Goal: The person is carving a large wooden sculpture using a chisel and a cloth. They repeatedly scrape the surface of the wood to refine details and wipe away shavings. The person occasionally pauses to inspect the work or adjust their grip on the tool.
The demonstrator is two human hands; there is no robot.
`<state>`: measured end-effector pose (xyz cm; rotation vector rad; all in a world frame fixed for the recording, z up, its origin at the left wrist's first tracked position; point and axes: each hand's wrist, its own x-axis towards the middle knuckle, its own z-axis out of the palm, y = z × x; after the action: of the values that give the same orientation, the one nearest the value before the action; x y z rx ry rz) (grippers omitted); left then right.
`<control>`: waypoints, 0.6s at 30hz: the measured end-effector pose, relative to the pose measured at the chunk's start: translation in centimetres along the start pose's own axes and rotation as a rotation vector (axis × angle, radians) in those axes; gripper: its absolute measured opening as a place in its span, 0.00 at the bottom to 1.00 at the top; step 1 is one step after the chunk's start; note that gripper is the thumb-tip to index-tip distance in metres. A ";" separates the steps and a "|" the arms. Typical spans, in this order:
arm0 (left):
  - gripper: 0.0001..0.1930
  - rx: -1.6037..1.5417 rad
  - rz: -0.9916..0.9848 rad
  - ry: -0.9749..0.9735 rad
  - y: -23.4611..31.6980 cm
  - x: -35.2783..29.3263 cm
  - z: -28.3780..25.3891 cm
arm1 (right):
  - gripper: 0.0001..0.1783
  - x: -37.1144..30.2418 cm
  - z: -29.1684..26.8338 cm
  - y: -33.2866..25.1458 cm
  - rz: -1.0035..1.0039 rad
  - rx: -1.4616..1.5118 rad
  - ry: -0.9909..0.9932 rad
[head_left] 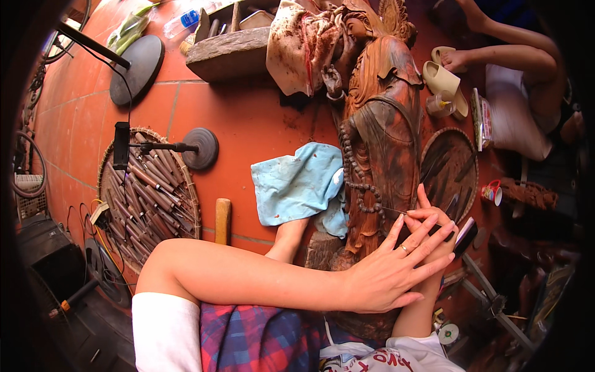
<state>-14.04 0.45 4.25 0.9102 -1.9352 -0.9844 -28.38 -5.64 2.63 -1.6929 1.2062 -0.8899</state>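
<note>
A carved reddish-brown wooden statue (390, 142) in draped robes, with a string of carved beads (356, 164), extends away from me, its head at the far end. My left arm reaches across from the left. My left hand (396, 266), a ring on one finger, is open with its fingers stretched out, over my right hand and wrist near the statue's lower part. Partly hidden beneath it, my right hand (427, 214) has one finger raised and others pinched at the statue's right edge. A thin dark line shows at those fingertips; what it belongs to I cannot make out.
A light-blue cloth (297, 180) lies left of the statue. A round basket (197, 204) holds many brown-handled tools; a wooden mallet (223, 220) lies beside it. Farther off are a wooden box (229, 56) and a stained cloth (297, 43). Another person's leg (508, 57) is at the far right.
</note>
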 end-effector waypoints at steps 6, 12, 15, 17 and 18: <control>0.39 -0.008 0.022 0.019 -1.9 1.3 0.2 | 0.06 0.5 0.4 -0.2 0.214 0.377 0.130; 0.40 -0.009 0.015 0.005 -1.7 0.9 0.2 | 0.06 0.5 0.0 0.5 0.161 0.243 0.093; 0.41 0.012 0.001 -0.032 -1.7 1.3 0.4 | 0.04 0.2 0.6 0.2 0.161 0.348 0.178; 0.41 0.018 0.009 -0.065 -0.4 -0.1 0.4 | 0.05 0.0 0.1 1.8 -0.076 0.216 0.022; 0.41 0.014 0.016 -0.062 -0.6 -0.1 0.4 | 0.06 -0.1 0.0 1.6 -0.063 0.201 0.024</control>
<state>-14.17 0.42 3.55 0.8803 -2.0005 -1.0014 -29.00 -5.86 1.17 -1.5693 1.0467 -1.0363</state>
